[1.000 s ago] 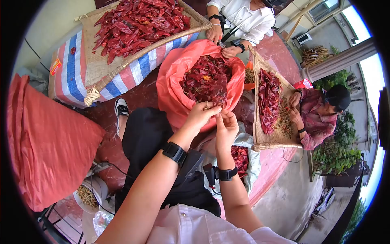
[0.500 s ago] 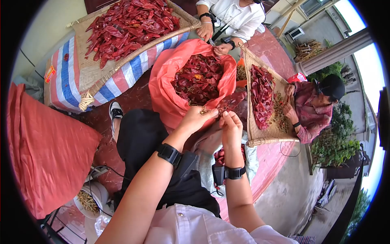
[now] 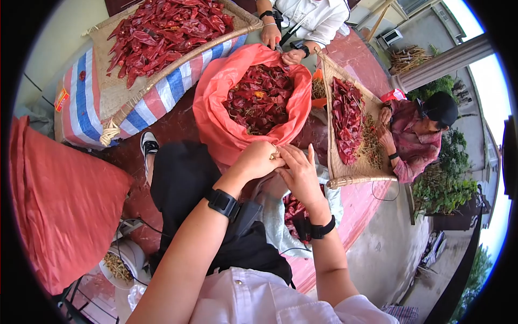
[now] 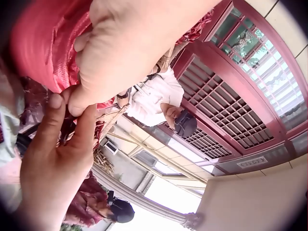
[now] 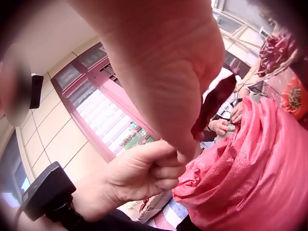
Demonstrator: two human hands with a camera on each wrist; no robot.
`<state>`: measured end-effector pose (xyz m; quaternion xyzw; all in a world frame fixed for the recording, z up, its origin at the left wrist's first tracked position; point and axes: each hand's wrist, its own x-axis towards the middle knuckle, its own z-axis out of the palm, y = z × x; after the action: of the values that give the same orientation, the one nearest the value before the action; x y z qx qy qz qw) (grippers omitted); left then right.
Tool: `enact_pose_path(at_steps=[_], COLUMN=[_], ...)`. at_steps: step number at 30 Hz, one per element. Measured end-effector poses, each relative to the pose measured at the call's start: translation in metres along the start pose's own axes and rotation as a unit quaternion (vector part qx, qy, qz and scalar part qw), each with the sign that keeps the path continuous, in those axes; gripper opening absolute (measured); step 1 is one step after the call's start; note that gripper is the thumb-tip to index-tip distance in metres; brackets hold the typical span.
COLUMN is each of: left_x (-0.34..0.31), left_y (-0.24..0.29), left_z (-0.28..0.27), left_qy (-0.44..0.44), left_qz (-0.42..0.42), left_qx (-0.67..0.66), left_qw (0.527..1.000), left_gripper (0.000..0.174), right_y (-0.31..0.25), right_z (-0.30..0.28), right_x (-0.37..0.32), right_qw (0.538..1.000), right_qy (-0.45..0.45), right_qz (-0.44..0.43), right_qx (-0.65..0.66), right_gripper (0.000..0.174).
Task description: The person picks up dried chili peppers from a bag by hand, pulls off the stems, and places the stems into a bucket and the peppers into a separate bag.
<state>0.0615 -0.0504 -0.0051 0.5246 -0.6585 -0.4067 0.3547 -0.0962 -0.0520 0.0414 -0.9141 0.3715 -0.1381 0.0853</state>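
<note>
Both hands meet just in front of the open red woven sack (image 3: 213, 97), which is filled with dried red chili peppers (image 3: 259, 100). My left hand (image 3: 259, 160) has curled fingers, with small brown stems (image 3: 274, 155) showing between them. Its thumb and fingertip touch the fingertips of my right hand (image 3: 299, 175). In the right wrist view a dark red dried chili pepper (image 5: 217, 103) sticks out past the right hand, which pinches it; most of this chili is hidden in the head view.
A chili-heaped woven tray (image 3: 113, 81) stands at back left, another tray (image 3: 345, 175) at right. A pale sack (image 3: 272, 216) of chilies is below my hands. A bucket of stems (image 3: 139, 254) and a large red sack (image 3: 65, 200) stand left. Two people (image 3: 310, 21) (image 3: 418, 135) sit opposite.
The chili seen between my hands earlier is now covered by them. My right hand has turned and come in against the left, its fingers extended over the left fingertips. The head view has shifted slightly.
</note>
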Motion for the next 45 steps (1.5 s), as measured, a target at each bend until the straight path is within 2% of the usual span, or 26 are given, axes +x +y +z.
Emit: enact_pose_path(at_steps=[1,3,6,9,13,15,16,19,21,22,24,25,27,28,30,31,33,34,36,37,38,41,42,44,45], left_x=[0.001,0.001,0.001,0.001,-0.005,-0.004,-0.003,-0.002,-0.003,-0.003,-0.004,-0.005,-0.005,-0.005,-0.006,-0.007,-0.008,-0.009,-0.010,-0.006,-0.004,0.002,0.003,0.006,0.005], left_y=[-0.002,-0.004,-0.001,0.000,0.014,0.014,0.013,0.008,0.008,0.010,0.013,0.014,0.015,0.016,0.019,0.021,0.029,0.033,0.039,0.027,0.023,0.010,0.008,0.000,0.000], left_z=[0.001,0.000,-0.003,0.002,-0.001,0.002,0.003,0.003,0.004,0.003,0.003,0.003,0.004,0.004,0.002,0.001,-0.002,-0.005,-0.012,-0.009,-0.005,-0.003,-0.004,-0.005,-0.009], left_qy=[0.000,-0.059,-0.105,-0.112,-0.118,-0.132,-0.133,-0.153,-0.168,-0.169,-0.175,-0.176,-0.207,-0.208,-0.209,-0.210,-0.199,-0.201,-0.144,-0.103,-0.075,0.006,0.005,0.105,0.109], left_qz=[-0.001,-0.021,-0.020,-0.003,-0.020,-0.013,-0.012,-0.003,0.008,0.008,-0.002,-0.003,0.005,0.005,0.003,0.003,-0.001,0.001,-0.028,-0.045,-0.074,-0.105,-0.105,-0.103,-0.090], left_qx=[-0.001,-0.086,-0.099,-0.133,-0.131,-0.212,-0.212,-0.259,-0.324,-0.324,-0.347,-0.348,-0.436,-0.435,-0.445,-0.445,-0.474,-0.472,-0.506,-0.461,-0.472,-0.590,-0.590,-0.668,-0.686], left_qw=[1.000,0.994,0.989,0.985,0.984,0.968,0.968,0.954,0.931,0.931,0.921,0.921,0.876,0.876,0.871,0.871,0.858,0.858,0.850,0.880,0.875,0.801,0.800,0.730,0.714], left_gripper=[0.023,0.020,0.018,0.017,0.015,0.013,0.013,0.013,0.014,0.014,0.015,0.015,0.016,0.016,0.017,0.017,0.017,0.017,0.017,0.017,0.019,0.018,0.018,0.018,0.018], right_y=[0.002,0.004,0.003,0.001,0.000,0.002,0.005,0.011,0.011,0.012,0.012,0.012,0.015,0.015,0.014,0.016,0.021,0.023,0.024,0.024,0.021,0.021,0.026,0.039,0.059], right_z=[-0.003,-0.005,-0.012,-0.018,-0.029,-0.031,-0.031,-0.028,-0.028,-0.028,-0.028,-0.026,-0.019,-0.017,-0.013,-0.010,-0.002,0.001,0.008,0.014,0.017,0.024,0.030,0.044,0.058], right_x=[-0.003,-0.008,-0.014,-0.019,-0.020,-0.019,-0.019,-0.019,-0.020,-0.021,-0.022,-0.025,-0.028,-0.028,-0.026,-0.027,-0.026,-0.028,-0.031,-0.032,-0.037,-0.053,-0.064,-0.095,-0.119], right_qw=[0.999,0.998,0.997,0.998,0.997,0.998,0.998,0.995,0.980,0.980,0.943,0.942,0.850,0.850,0.796,0.796,0.686,0.687,0.634,0.647,0.644,0.611,0.611,0.580,0.570], right_qy=[-0.044,-0.050,-0.062,-0.065,-0.072,-0.061,-0.061,-0.073,-0.054,-0.054,-0.072,-0.072,-0.097,-0.096,-0.060,-0.059,-0.042,-0.040,-0.030,-0.019,-0.020,-0.034,-0.033,-0.055,-0.054], right_qz=[0.012,0.012,0.009,-0.003,-0.003,-0.002,-0.001,0.002,0.024,0.024,0.087,0.088,0.183,0.183,0.161,0.161,0.176,0.174,0.189,0.166,0.171,0.240,0.241,0.393,0.453], right_qx=[0.028,0.041,0.034,0.000,-0.024,-0.009,-0.010,0.060,0.189,0.189,0.314,0.315,0.484,0.484,0.581,0.581,0.705,0.704,0.749,0.744,0.745,0.753,0.753,0.712,0.683], right_gripper=[0.043,0.042,0.040,0.040,0.027,0.013,0.013,0.011,0.014,0.014,0.020,0.020,0.030,0.030,0.031,0.031,0.035,0.035,0.036,0.035,0.035,0.034,0.034,0.033,0.031])
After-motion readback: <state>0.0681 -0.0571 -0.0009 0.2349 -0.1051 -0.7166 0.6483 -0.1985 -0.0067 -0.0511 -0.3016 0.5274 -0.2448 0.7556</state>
